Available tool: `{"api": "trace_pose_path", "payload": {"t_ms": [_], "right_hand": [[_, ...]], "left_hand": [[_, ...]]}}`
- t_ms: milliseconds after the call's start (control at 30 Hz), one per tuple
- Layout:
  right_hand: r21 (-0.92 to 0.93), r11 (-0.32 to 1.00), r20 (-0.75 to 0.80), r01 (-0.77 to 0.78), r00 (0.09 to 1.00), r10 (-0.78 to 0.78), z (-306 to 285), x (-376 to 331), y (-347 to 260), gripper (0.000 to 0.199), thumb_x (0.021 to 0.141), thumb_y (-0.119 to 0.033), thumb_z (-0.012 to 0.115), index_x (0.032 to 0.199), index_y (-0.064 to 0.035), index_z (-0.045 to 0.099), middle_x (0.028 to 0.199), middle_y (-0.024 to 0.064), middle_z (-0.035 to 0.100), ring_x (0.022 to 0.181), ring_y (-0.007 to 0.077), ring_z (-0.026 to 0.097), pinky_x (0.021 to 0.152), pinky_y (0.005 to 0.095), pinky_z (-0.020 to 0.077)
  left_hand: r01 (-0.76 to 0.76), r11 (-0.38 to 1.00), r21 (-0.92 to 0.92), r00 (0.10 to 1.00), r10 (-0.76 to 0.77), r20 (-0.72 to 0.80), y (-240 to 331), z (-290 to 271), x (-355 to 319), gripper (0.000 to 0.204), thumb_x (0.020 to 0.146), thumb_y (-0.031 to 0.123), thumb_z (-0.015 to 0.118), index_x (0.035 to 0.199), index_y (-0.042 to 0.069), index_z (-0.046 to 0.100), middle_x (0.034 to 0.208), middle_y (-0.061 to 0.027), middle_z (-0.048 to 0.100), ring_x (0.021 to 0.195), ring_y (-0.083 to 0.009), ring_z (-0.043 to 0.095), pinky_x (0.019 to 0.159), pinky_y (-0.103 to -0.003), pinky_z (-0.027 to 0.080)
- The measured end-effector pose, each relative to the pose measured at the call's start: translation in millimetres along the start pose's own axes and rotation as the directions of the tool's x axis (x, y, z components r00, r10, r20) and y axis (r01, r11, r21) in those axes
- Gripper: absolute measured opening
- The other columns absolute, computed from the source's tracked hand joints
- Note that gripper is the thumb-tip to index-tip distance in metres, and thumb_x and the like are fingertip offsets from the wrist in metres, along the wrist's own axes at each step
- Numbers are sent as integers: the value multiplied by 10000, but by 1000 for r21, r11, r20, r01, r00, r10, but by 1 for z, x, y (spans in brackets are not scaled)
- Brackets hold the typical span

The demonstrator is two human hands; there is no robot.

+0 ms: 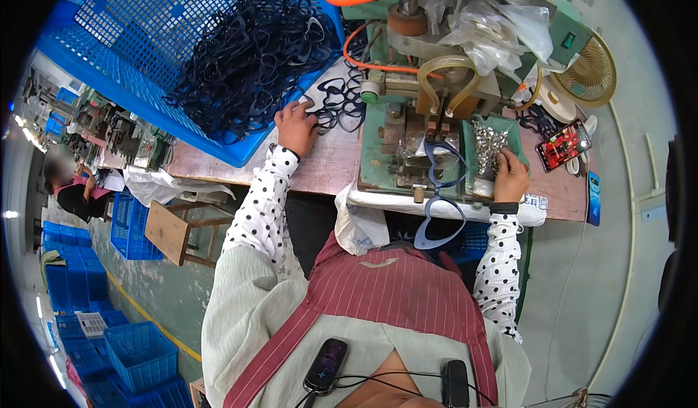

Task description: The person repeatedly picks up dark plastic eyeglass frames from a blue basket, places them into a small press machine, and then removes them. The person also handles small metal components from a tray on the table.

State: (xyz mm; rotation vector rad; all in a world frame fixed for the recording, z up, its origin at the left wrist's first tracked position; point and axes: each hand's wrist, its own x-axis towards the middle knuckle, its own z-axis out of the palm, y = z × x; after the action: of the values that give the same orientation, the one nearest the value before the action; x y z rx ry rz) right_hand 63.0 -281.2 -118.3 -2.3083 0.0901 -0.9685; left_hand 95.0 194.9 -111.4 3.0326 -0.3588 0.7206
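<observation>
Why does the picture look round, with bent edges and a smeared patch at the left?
Head view: a fisheye lens bends the table edge and blue crate toward a black rim. Lighting is even, with small bright lamp spots at far left. The co-worker's face is blurred. Left hand, right hand and machine are sharp.

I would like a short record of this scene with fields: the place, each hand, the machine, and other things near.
place: wooden workbench in a workshop
left hand: rests on loose dark blue elastic loops beside the blue plastic basket, which is full of such loops
right hand: fingers in a tray of small silver metal pieces
machine: green bench press with orange hoses; a blue strap hangs from its front
other things: phone with lit screen, small fan, stacked blue crates on the floor
</observation>
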Motion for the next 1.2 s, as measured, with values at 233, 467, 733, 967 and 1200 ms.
{"api": "trace_pose_path", "payload": {"t_ms": [233,467,733,967,1200], "right_hand": [[36,999,61,-28,998,26,-2,2,-13,86,853,-125,674,924,-81,691,834,118,696,739,270,665,688,351,515],[490,821,282,-294,944,169,-20,24,-82,139,800,-50,700,929,-4,719,859,78,711,785,142,643,723,256,489],[532,755,536,-383,843,49,-43,26,-160,245,773,-63,721,1008,2,695,830,21,699,638,64,549,583,211,426],[550,739,477,-389,873,104,-25,26,-163,415,712,-85,776,1053,-8,553,774,69,698,672,104,611,612,250,468],[640,625,483,-447,867,126,-21,29,-178,491,710,-39,765,1110,15,486,779,99,693,661,107,603,619,249,477]], "left_hand": [[217,448,-867,896,-445,-5,5,-22,34,175,750,145,754,887,45,710,1181,-133,630,1116,-257,547,984,-354,372],[310,437,-844,848,-529,37,5,63,31,265,885,274,676,912,11,685,878,-60,660,825,-139,589,766,-287,454],[119,235,-965,823,-567,-37,42,6,47,270,1009,206,496,1073,-21,627,887,-61,670,711,-110,626,680,-236,478],[-32,330,-943,831,-516,-209,110,-69,37,230,993,134,510,1126,-15,624,941,-79,657,759,-117,623,702,-241,476],[-493,628,-602,822,109,-559,154,-124,17,309,844,36,634,1152,31,621,1017,-118,678,915,-273,650,880,-400,478]]}}
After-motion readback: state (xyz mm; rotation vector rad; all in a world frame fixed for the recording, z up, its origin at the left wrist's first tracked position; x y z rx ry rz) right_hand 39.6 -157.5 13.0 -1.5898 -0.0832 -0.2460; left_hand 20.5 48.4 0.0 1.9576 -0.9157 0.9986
